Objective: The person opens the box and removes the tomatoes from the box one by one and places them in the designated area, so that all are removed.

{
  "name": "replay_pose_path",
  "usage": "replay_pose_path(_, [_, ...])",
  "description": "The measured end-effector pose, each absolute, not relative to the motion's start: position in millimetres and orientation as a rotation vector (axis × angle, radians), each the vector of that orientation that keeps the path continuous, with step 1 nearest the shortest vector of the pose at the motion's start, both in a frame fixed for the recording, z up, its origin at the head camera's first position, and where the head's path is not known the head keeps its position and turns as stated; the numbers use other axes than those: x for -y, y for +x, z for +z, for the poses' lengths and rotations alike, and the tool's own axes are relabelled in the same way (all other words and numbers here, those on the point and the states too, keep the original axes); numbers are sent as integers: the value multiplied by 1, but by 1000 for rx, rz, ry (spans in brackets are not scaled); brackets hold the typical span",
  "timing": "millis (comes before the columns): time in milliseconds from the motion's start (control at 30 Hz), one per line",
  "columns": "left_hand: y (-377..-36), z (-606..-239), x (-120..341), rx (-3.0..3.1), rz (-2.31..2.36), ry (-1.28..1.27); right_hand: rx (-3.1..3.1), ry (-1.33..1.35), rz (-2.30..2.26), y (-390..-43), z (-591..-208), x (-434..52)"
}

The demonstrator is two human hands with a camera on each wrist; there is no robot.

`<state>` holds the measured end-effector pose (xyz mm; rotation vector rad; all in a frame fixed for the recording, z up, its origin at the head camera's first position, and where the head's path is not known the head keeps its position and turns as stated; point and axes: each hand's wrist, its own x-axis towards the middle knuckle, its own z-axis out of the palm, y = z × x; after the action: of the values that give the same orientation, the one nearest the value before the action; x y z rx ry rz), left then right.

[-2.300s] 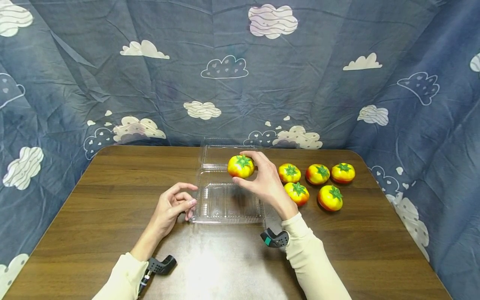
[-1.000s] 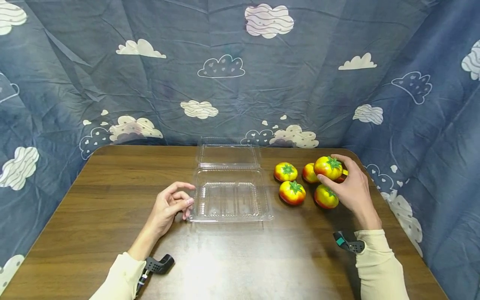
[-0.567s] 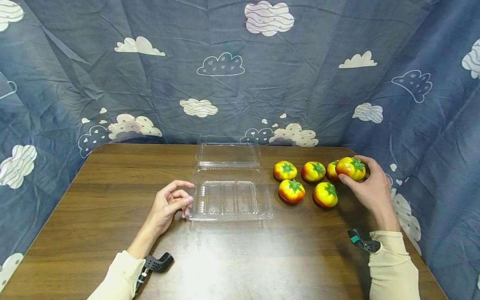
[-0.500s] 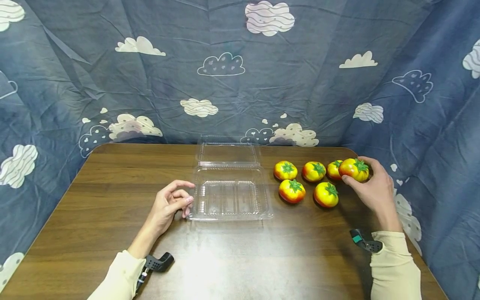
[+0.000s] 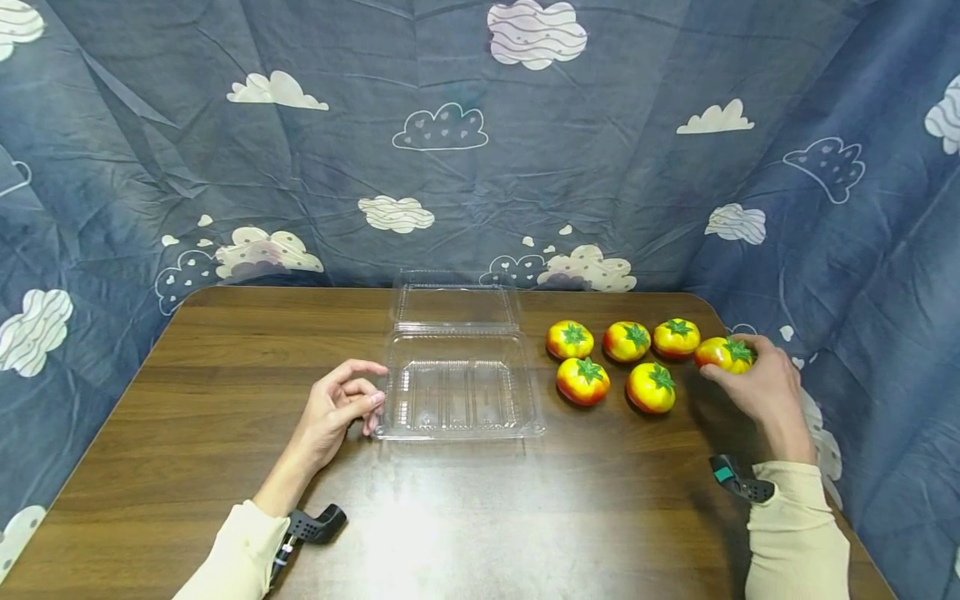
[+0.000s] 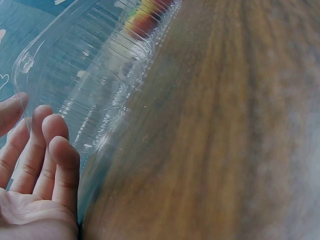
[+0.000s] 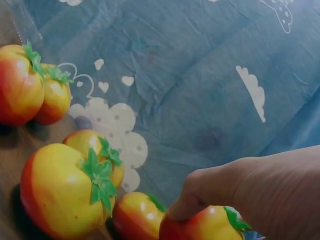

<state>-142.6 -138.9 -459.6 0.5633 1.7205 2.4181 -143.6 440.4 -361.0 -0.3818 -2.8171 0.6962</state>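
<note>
My right hand (image 5: pixel 765 383) grips a yellow-red tomato (image 5: pixel 722 353) with a green leafy top, at the right end of the group. In the right wrist view the thumb lies against this tomato (image 7: pixel 200 225), which the frame's lower edge cuts off. Several like tomatoes (image 5: pixel 651 388) rest on the table in two rows to its left. A clear plastic clamshell box (image 5: pixel 457 435) lies with its lid (image 5: pixel 456 307) folded back. My left hand (image 5: pixel 341 408) stays at the box's left edge, fingers loosely bent; the left wrist view shows fingertips (image 6: pixel 55 125) close against the clear wall.
The brown wooden table (image 5: pixel 225 400) ends at a blue cloud-patterned curtain (image 5: pixel 450 192) behind and on both sides. The box lid reaches to the table's back edge. A black wrist mount (image 5: pixel 318 525) sits on the left wrist, another (image 5: pixel 738 479) on the right.
My right hand has carried the tomato from above the box to the right, past the others, and down to the table at the row's right end. The left hand has stayed by the box.
</note>
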Motion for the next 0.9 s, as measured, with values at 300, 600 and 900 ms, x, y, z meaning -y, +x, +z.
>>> replay_pose_path(300, [-143,-461,139,-1742,2412,564,2958,-412,690,-145,-375,-446])
replay_pose_path(600, [-141,-460,140,-1752,2406,527,3019,-466,720,-147,-388,-450])
replay_pose_path(900, [-142,-460,140,-1742,2411,534,3016,-433,720,-147,-387,-449])
